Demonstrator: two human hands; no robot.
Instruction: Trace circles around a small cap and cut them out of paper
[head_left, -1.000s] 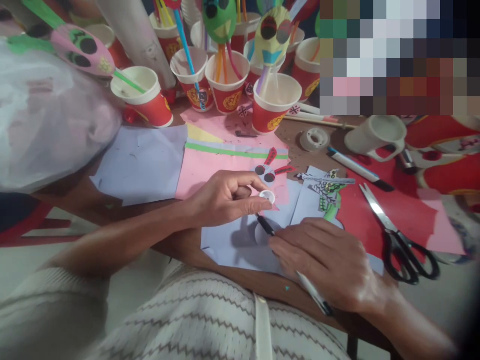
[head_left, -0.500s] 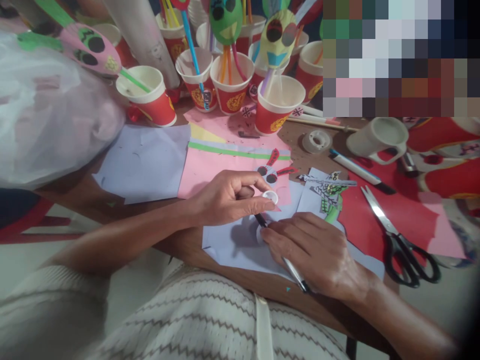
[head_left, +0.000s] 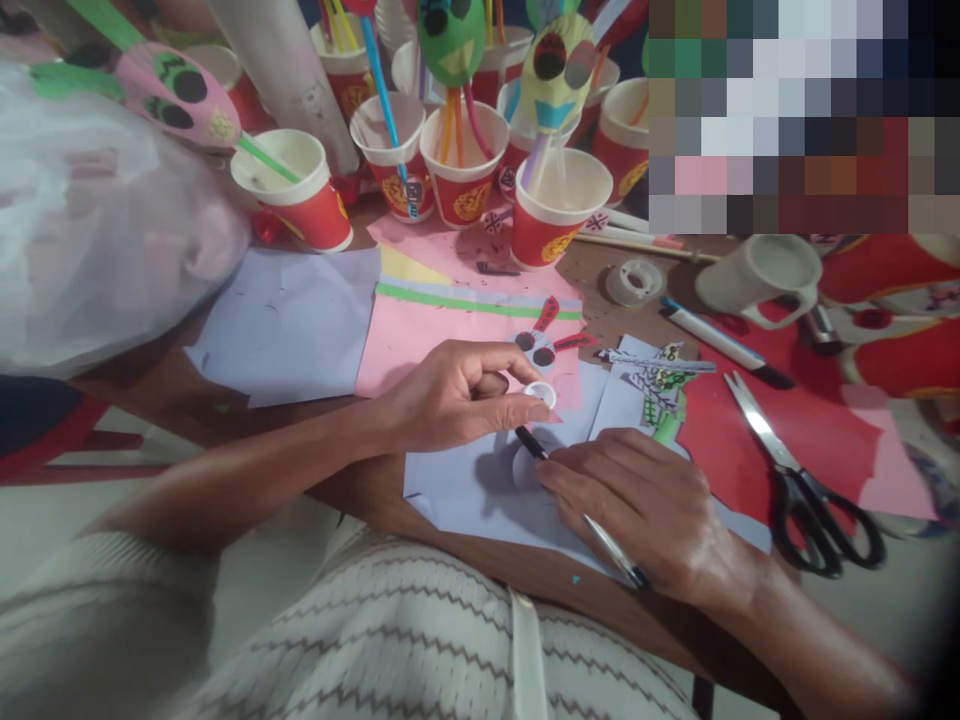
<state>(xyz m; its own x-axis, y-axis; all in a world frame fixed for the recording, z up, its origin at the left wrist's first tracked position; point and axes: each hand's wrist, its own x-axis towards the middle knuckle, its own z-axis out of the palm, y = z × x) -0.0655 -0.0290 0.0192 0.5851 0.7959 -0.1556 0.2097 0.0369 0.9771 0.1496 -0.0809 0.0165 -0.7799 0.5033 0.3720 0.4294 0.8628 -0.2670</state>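
My left hand (head_left: 457, 395) pinches a small round white cap (head_left: 540, 396) between thumb and forefinger, above the pale blue paper (head_left: 465, 490). My right hand (head_left: 637, 505) grips a black and silver pen (head_left: 611, 550), its dark end pointing up and left, just below the cap. Under the pen a pale circle (head_left: 528, 468) shows on the blue paper, partly hidden. Behind the hands, a red-eared paper cutout (head_left: 535, 347) with dark eyes lies on pink paper (head_left: 412, 345).
Black-handled scissors (head_left: 787, 470) lie on red paper (head_left: 727, 440) at right. A marker (head_left: 727, 340), a tape roll (head_left: 635, 283) and a white mug (head_left: 761, 275) are behind them. Several red and white paper cups, one (head_left: 559, 215) nearest, line the back. A plastic bag (head_left: 112, 220) fills the left.
My right hand and the pen have shifted slightly right, showing more of the pale circle. The left hand keeps its hold on the cap.
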